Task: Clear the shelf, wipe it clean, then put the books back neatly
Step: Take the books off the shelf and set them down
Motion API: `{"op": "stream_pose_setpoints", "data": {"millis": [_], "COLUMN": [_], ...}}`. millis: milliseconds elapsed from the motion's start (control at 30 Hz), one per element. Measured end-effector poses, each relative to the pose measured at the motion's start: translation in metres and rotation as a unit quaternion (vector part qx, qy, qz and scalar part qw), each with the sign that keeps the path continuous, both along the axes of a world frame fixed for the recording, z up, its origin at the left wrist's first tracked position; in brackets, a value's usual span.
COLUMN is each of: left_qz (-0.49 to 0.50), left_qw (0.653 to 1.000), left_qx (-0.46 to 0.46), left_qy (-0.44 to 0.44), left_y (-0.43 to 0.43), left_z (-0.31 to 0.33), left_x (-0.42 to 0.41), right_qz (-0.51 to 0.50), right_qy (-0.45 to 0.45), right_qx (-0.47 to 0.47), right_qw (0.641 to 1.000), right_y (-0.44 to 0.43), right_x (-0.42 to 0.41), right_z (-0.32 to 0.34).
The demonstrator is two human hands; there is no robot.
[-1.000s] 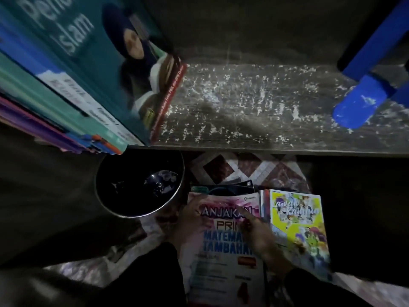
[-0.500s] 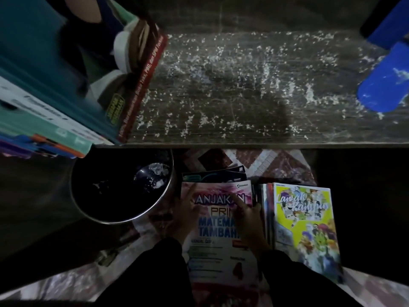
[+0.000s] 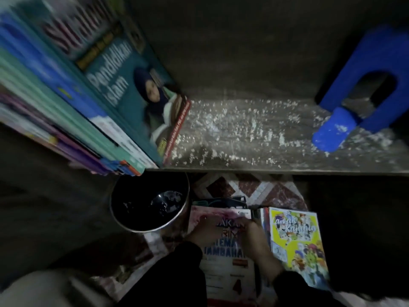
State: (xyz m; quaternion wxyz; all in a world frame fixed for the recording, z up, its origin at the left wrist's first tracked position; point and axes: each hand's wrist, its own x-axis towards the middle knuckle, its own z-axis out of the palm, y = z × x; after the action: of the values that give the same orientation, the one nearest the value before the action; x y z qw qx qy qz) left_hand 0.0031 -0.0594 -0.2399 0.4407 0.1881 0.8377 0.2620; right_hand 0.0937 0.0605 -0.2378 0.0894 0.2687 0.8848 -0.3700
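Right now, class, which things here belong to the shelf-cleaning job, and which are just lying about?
Job: dusty shelf, Pendidikan Islam book, blue stool on the shelf, pink maths workbook, yellow comic, left hand, right hand.
Lying about: black bin, patterned floor.

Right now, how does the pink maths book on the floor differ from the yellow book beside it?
The pink maths book lies under the left hand and right hand; the yellow book is untouched. The pink maths book shows block letters, the yellow book cartoon figures. Both lie flat, cover up.
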Motion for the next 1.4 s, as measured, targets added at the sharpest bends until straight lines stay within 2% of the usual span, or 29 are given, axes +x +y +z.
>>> {"op": "stream_pose_setpoints", "data": {"millis": [33, 100, 133, 167, 200, 300, 367, 433, 500, 633, 767, 900, 1033, 1167, 1300, 1400], "left_qz": [-0.009, 0.035, 0.073, 0.081, 0.112, 0.236, 0.276, 0.302, 0.311, 0.293, 0.296, 0.296, 0.278, 0.248, 0.246, 0.263], "left_qw": [1.000, 0.998, 0.994, 0.983, 0.969, 0.905, 0.852, 0.797, 0.770, 0.784, 0.791, 0.769, 0.755, 0.724, 0.777, 0.771], "left_qx": [0.016, 0.029, 0.052, 0.059, 0.089, 0.201, 0.242, 0.256, 0.230, 0.104, 0.069, 0.099, 0.120, 0.142, 0.196, 0.173], "left_qy": [0.010, 0.031, 0.066, 0.153, 0.202, 0.292, 0.372, 0.456, 0.508, 0.537, 0.531, 0.558, 0.582, 0.628, 0.545, 0.554], "left_y": [0.000, 0.000, -0.003, -0.011, -0.019, -0.046, -0.063, -0.079, -0.094, -0.114, -0.116, -0.114, -0.099, -0.079, -0.062, -0.056], "left_z": [0.024, 0.075, 0.099, 0.120, 0.146, 0.218, 0.256, 0.293, 0.320, 0.342, 0.346, 0.350, 0.350, 0.344, 0.344, 0.342], "left_x": [0.002, -0.004, -0.006, -0.010, -0.011, -0.019, -0.024, -0.026, -0.030, -0.044, -0.052, -0.055, -0.052, -0.051, -0.067, -0.072], "right_qz": [-0.022, -0.071, -0.076, -0.063, -0.049, -0.027, 0.008, 0.052, 0.097, 0.138, 0.126, 0.143, 0.116, 0.129, 0.170, 0.173], "right_qy": [0.020, 0.103, 0.149, 0.189, 0.228, 0.265, 0.303, 0.339, 0.344, 0.325, 0.321, 0.311, 0.335, 0.346, 0.342, 0.326], "right_qx": [-0.014, -0.039, -0.044, -0.044, -0.052, -0.078, -0.069, -0.055, -0.056, -0.074, -0.091, -0.107, -0.125, -0.114, -0.115, -0.140], "right_qw": [0.999, 0.991, 0.985, 0.979, 0.971, 0.961, 0.950, 0.938, 0.932, 0.933, 0.934, 0.934, 0.927, 0.922, 0.917, 0.919], "right_y": [-0.001, -0.005, -0.009, -0.016, -0.023, -0.048, -0.068, -0.088, -0.104, -0.121, -0.120, -0.116, -0.107, -0.090, -0.080, -0.076], "right_x": [-0.007, -0.021, -0.027, -0.033, -0.041, -0.072, -0.091, -0.107, -0.120, -0.135, -0.138, -0.135, -0.133, -0.132, -0.129, -0.127], "right_z": [0.021, 0.063, 0.086, 0.111, 0.134, 0.193, 0.227, 0.256, 0.279, 0.304, 0.308, 0.310, 0.305, 0.298, 0.297, 0.293]}}
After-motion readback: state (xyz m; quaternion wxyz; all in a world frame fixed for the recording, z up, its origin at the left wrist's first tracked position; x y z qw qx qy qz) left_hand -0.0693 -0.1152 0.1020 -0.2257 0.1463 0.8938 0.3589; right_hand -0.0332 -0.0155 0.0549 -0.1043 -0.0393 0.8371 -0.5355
